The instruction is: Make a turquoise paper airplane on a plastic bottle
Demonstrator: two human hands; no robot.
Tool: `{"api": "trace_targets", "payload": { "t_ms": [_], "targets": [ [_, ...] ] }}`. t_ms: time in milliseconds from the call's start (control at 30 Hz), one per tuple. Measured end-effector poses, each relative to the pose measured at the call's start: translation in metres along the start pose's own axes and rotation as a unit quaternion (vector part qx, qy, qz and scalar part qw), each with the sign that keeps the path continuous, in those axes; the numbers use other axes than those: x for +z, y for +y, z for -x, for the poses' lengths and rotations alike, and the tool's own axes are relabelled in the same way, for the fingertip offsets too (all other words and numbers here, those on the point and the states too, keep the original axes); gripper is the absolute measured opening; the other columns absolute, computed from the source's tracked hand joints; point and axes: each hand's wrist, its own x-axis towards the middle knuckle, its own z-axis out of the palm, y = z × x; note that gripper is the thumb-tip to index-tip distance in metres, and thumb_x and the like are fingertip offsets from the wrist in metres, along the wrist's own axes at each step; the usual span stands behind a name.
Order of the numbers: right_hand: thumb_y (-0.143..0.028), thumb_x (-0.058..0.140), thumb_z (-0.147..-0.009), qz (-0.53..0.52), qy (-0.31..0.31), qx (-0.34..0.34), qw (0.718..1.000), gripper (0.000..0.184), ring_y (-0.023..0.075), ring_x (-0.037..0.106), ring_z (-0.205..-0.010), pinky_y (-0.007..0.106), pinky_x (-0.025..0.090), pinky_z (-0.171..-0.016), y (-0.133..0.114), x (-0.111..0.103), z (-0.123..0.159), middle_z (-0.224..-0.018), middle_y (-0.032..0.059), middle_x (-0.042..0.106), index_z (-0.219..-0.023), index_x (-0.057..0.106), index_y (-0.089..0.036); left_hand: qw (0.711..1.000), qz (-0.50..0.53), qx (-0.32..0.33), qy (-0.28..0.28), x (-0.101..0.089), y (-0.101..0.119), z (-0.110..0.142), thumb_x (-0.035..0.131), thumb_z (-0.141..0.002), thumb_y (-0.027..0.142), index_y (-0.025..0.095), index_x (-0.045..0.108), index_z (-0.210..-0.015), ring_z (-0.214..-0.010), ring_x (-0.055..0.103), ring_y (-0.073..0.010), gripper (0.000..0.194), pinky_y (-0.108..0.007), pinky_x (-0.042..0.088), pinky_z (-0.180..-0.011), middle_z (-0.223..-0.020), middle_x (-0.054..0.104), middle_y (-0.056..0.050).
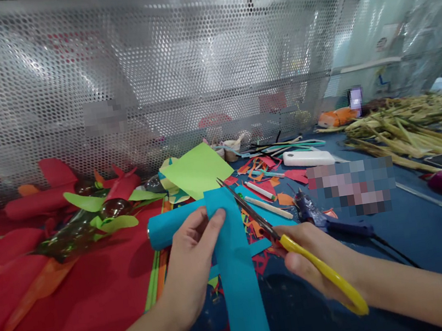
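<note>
1. Head view, looking down at a blue table littered with paper craft work, with a perforated metal screen along its far edge.
2. The left hand pinches a blue strip of paper near its upper end, thumb and fingers closed on it. The strip runs from the middle of the table down past the near edge of the picture.
3. The right hand grips yellow-handled scissors, fingers closed through the loops. The blades stand slightly open and lie against the strip's upper right edge.
4. Judging by this, the cut into the strip is only starting: the strip looks whole along its length and no fresh piece hangs from it.
5. Behind the strip a blue roll lies just beside the left hand's fingers. Whether it is joined to the strip, I cannot tell.
6. Much cutting seems already done: red and orange scraps lie scattered mid-table, with a green sheet behind them.
7. Red paper covers the left side, where a bottle dressed with green leaves lies.
8. Toward the far right corner lies a heap of dry stalks; a glue gun rests near the right hand.
</note>
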Motion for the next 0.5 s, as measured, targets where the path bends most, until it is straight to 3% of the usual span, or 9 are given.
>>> {"api": "trace_targets", "payload": {
  "t_ms": [100,300,500],
  "targets": [
    [-0.085,0.022,-0.075,0.006,0.000,-0.004,1.000,0.065,0.0086,0.020,-0.051,0.025,0.018,-0.044,0.0011,0.0002,0.0002,-0.058,-0.0061,0.028,-0.067,0.034,-0.022,1.000,0.004,-0.001,-0.001,-0.0021,0.0001,-0.0027,0.077,-0.069,0.036,0.019,0.069,-0.080,-0.059,0.061,-0.0146,0.022,-0.024,0.053,-0.056,-0.071,0.069,0.000],
    [-0.086,0.021,-0.075,0.018,0.013,-0.004,1.000,0.066,0.0081,0.020,-0.049,0.025,0.017,-0.043,0.0026,0.0012,0.0009,-0.056,-0.0062,0.027,-0.066,0.034,-0.022,1.000,-0.015,0.000,0.024,-0.0019,0.0047,-0.0036,0.080,-0.064,0.038,0.018,0.068,-0.071,-0.050,0.057,-0.0110,0.024,-0.020,0.049,-0.049,-0.061,0.066,0.003],
    [-0.087,0.017,-0.073,0.027,0.015,0.003,1.000,0.068,0.0083,0.021,-0.049,0.025,0.018,-0.042,0.0000,-0.0002,-0.0011,-0.056,-0.0057,0.028,-0.064,0.033,-0.022,0.999,-0.022,-0.022,0.023,-0.0021,0.0078,-0.0062,0.079,-0.064,0.041,0.017,0.071,-0.081,-0.054,0.061,-0.0143,0.030,-0.024,0.052,-0.055,-0.065,0.068,0.000]
  ]
}}
